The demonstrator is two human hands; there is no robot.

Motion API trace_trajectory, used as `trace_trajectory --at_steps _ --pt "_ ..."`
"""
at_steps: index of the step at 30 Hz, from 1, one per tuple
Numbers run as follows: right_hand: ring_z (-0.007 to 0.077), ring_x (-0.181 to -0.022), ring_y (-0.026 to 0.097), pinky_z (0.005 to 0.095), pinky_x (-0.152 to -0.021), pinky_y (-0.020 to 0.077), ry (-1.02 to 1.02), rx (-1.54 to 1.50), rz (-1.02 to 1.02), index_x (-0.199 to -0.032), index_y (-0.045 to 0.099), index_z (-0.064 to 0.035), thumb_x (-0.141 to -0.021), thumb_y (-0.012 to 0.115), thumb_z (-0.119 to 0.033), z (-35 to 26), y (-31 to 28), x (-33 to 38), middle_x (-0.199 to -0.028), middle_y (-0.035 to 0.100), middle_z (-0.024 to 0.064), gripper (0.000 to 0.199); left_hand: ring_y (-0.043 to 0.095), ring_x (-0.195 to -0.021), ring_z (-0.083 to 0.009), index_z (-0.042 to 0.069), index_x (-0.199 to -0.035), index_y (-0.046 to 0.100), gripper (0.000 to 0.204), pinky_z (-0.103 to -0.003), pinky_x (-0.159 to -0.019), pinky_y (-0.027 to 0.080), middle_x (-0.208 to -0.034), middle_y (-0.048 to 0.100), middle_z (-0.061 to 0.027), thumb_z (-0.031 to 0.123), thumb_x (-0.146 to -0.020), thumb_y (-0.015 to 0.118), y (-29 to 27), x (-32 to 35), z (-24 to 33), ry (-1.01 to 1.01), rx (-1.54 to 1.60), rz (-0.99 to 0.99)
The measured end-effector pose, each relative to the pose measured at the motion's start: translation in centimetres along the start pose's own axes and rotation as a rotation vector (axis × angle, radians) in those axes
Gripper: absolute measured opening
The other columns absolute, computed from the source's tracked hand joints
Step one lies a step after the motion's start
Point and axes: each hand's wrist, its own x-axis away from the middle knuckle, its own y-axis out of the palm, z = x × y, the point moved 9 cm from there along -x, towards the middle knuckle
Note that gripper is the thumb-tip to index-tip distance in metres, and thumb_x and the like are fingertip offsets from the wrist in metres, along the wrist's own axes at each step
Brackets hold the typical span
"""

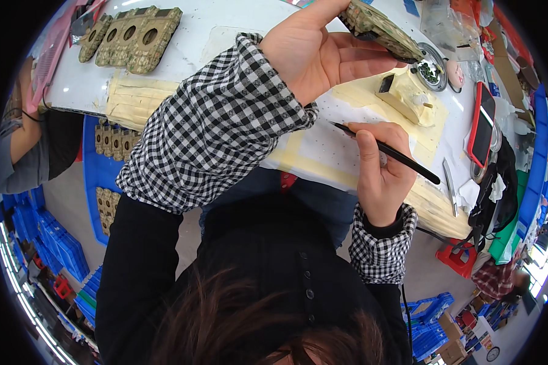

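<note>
My left hand (307,58) is raised over the far side of the table, its fingers and thumb around a camouflage-painted model tank part (380,29). Lower and to the right, my right hand (380,164) pinches slim black tweezers (402,157), with the pointed tip toward the left. Tweezers and tank part are apart. Beyond the right hand sits a block wrapped in cream tape (408,100), and behind it a round metal dish (442,55) with small dark green pieces (429,73). A white sheet with scattered specks (341,143) lies beneath my hands.
Several similar camouflage tank parts (146,39) stand in a row at the far left. More fill a blue tray (91,176) below the table edge. A red-cased phone (482,125) and a metal craft knife (450,185) lie at right. Another person's arm (27,137) shows at left.
</note>
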Motion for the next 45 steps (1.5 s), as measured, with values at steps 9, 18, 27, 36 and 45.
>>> trace_trajectory --at_steps 9,18,27,36,45 --pt "0.0188 -0.07 0.053 0.0288 -0.07 0.0408 -0.001 0.003 0.003 -0.082 0.069 -0.0033 -0.081 0.069 -0.011 0.0 0.0 0.0 -0.071 0.061 0.0049 0.008 0.061 -0.105 -0.0244 -0.001 -0.123 0.044 0.047 -0.034 -0.088 0.056 -0.115 0.058 -0.0166 0.039 -0.1 0.035 0.1 0.0 0.1 0.009 -0.015 0.003" --pt "0.0186 -0.07 0.052 0.0287 -0.069 0.0402 -0.014 0.009 -0.008 -0.083 0.069 -0.0039 -0.079 0.07 -0.012 -0.2 0.3 -0.1 -0.071 0.061 0.0044 0.009 0.06 -0.106 -0.0254 -0.001 -0.123 0.043 0.047 -0.035 -0.088 0.055 -0.117 0.057 -0.0169 0.039 -0.099 0.036 0.0 0.1 0.3 0.017 -0.053 0.036" --pt "0.0181 -0.07 0.052 0.0284 -0.069 0.0399 -0.037 0.016 -0.016 -0.083 0.069 -0.0043 -0.079 0.071 -0.011 -0.3 0.3 -0.1 -0.071 0.061 0.0035 0.008 0.06 -0.106 -0.0254 -0.001 -0.123 0.042 0.047 -0.035 -0.088 0.055 -0.117 0.057 -0.0169 0.04 -0.099 0.036 0.3 0.2 0.4 0.023 -0.049 0.009" --pt "0.0195 -0.072 0.054 0.0296 -0.072 0.0409 -0.008 0.019 -0.032 -0.083 0.069 -0.0032 -0.078 0.07 -0.006 -0.5 0.4 -0.3 -0.072 0.062 0.0048 0.006 0.058 -0.108 -0.0301 -0.003 -0.124 0.042 0.051 -0.036 -0.093 0.052 -0.119 0.054 -0.0218 0.04 -0.098 0.04 0.2 0.0 0.6 0.12 -0.148 -0.005" --pt "0.0216 -0.081 0.054 0.0309 -0.076 0.0424 0.071 -0.017 -0.054 -0.088 0.065 0.0045 -0.086 0.056 -0.001 -0.5 0.8 0.5 -0.082 0.06 0.0106 0.01 0.062 -0.1 -0.0346 -0.001 -0.121 0.047 0.054 -0.038 -0.091 0.052 -0.111 0.056 -0.0211 0.046 -0.094 0.046 -0.1 0.2 0.5 0.099 -0.059 0.153"
